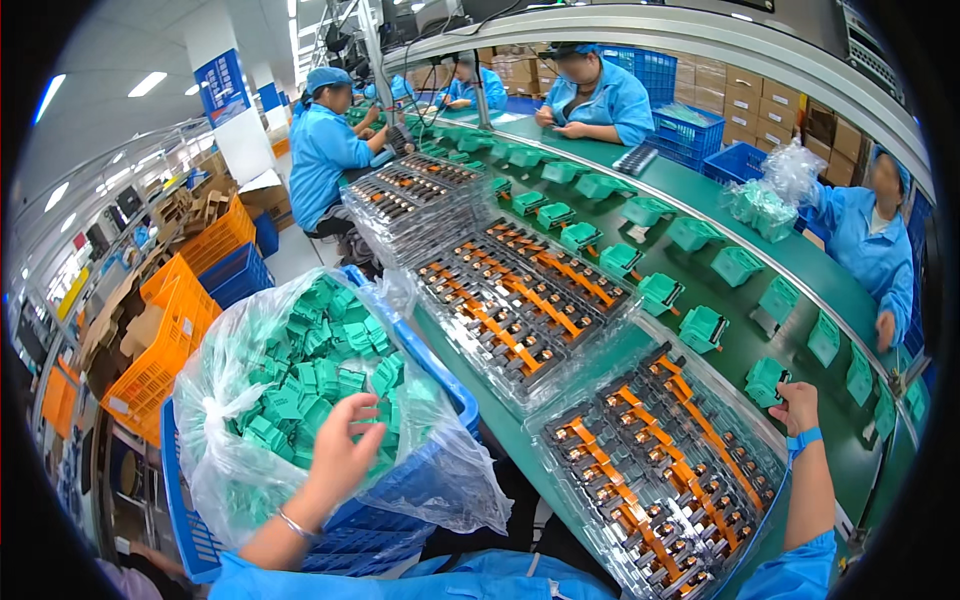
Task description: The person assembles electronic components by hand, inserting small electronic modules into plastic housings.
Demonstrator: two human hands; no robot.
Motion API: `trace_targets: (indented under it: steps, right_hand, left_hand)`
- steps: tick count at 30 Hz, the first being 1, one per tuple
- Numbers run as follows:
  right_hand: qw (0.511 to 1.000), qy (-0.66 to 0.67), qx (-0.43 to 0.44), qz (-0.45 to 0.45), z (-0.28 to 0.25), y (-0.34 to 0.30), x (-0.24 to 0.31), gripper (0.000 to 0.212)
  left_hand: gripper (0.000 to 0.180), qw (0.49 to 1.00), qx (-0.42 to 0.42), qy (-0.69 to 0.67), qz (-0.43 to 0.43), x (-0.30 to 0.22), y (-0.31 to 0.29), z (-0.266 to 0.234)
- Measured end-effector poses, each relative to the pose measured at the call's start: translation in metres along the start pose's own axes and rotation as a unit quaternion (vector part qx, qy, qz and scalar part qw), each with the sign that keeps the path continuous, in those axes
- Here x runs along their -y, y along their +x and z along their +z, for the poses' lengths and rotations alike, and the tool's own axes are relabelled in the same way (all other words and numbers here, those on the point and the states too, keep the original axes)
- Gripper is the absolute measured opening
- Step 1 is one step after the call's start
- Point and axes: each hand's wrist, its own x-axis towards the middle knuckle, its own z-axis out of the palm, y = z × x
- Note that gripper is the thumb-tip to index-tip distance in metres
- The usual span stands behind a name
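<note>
My left hand [348, 440] hovers over a clear plastic bag [222, 440] full of loose green plastic housings [312, 375]. Its fingers are apart and slightly bent, and nothing shows in them. The bag lines a blue crate [185, 505] at my left. Over at the right, my right hand [797, 408] pinches the edge of a green housing with dark parts [766, 381] at the conveyor. Between my hands lies a clear tray [560, 425] holding rows of black parts with orange strips [640, 425].
More stacked trays [515, 300] stand beyond. Green housings [658, 293] sit in rows along the green conveyor [640, 210]. A metal frame [700, 30] arches overhead. Co-workers in blue [325, 150] sit or stand around the line. Orange crates [165, 345] are stacked at far left.
</note>
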Motion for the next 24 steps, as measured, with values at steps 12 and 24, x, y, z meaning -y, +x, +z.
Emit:
trace_targets:
  steps: [12, 24]
  right_hand:
    - [0.997, -0.044, 0.026, -0.06, 0.003, -0.064, 0.038, 0.023]
    - [0.904, -0.191, 0.332, -0.19, 0.07, -0.142, 0.065, 0.031]
  left_hand:
    - [0.053, 0.834, 0.256, 0.443, -0.209, 0.133, 0.069, -0.007]
    - [0.05, 0.914, 0.109, 0.336, -0.198, 0.147, 0.065, -0.039]
